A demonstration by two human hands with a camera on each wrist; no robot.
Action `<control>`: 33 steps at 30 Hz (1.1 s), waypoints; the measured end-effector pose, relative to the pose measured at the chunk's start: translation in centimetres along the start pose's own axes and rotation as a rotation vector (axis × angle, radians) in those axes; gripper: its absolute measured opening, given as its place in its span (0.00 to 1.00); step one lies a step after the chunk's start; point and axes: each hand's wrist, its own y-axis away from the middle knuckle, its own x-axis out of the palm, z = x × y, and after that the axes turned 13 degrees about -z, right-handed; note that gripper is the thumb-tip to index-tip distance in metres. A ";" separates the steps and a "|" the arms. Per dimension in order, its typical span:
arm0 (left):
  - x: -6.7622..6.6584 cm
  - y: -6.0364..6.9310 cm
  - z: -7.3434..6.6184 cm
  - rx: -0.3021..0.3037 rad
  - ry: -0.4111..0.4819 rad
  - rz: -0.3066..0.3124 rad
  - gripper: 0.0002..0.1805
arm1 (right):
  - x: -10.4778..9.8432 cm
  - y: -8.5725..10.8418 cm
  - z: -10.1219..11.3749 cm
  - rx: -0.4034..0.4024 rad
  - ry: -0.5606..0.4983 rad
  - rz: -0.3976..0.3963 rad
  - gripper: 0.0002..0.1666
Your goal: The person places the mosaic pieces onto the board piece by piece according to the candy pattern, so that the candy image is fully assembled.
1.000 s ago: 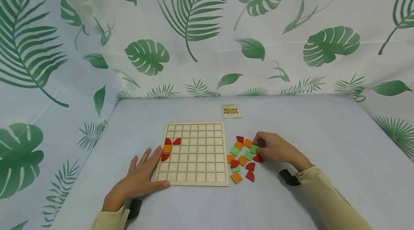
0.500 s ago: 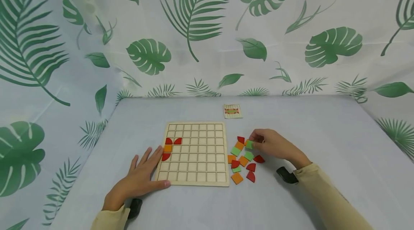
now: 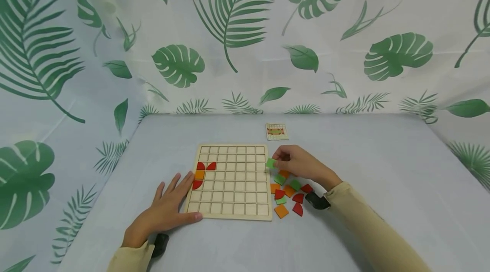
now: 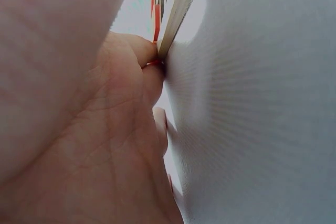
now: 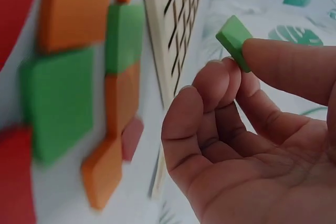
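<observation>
A square wooden grid board (image 3: 235, 197) lies on the table. Along its left side sit red quarter-circle tiles (image 3: 211, 166) and one orange square tile (image 3: 199, 174). My left hand (image 3: 162, 210) rests against the board's left edge, fingers spread and straight, thumb at the front edge; close up, the left wrist view shows fingers touching the board's side (image 4: 176, 17). Between thumb and fingers, my right hand (image 3: 302, 165) pinches a green square tile (image 3: 271, 163), raised near the board's right edge. The right wrist view shows this green tile (image 5: 234, 38) tilted, clear of the other tiles.
Several loose tiles, such as an orange square (image 3: 281, 211) and a red quarter-circle (image 3: 297, 209), lie right of the board, some overlapping. A small pattern card (image 3: 277, 131) lies behind the board. Leaf-printed cloth (image 3: 245, 80) hangs around the table.
My right hand has taken the green square tile from the loose tiles, lifted it and carried it left to the board's right edge. The left hand has stayed in place.
</observation>
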 end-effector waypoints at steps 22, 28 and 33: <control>-0.7 0.1 -1.2 -0.041 -0.030 0.043 0.65 | 5.3 -4.6 5.1 -0.165 -0.078 0.125 0.03; -0.2 -0.1 -0.5 -0.024 -0.036 0.007 0.66 | 7.0 -5.7 6.0 -0.177 -0.085 0.165 0.03; -0.6 -0.2 -1.0 -0.027 -0.046 0.007 0.65 | 8.3 -6.2 6.5 -0.162 -0.101 0.193 0.02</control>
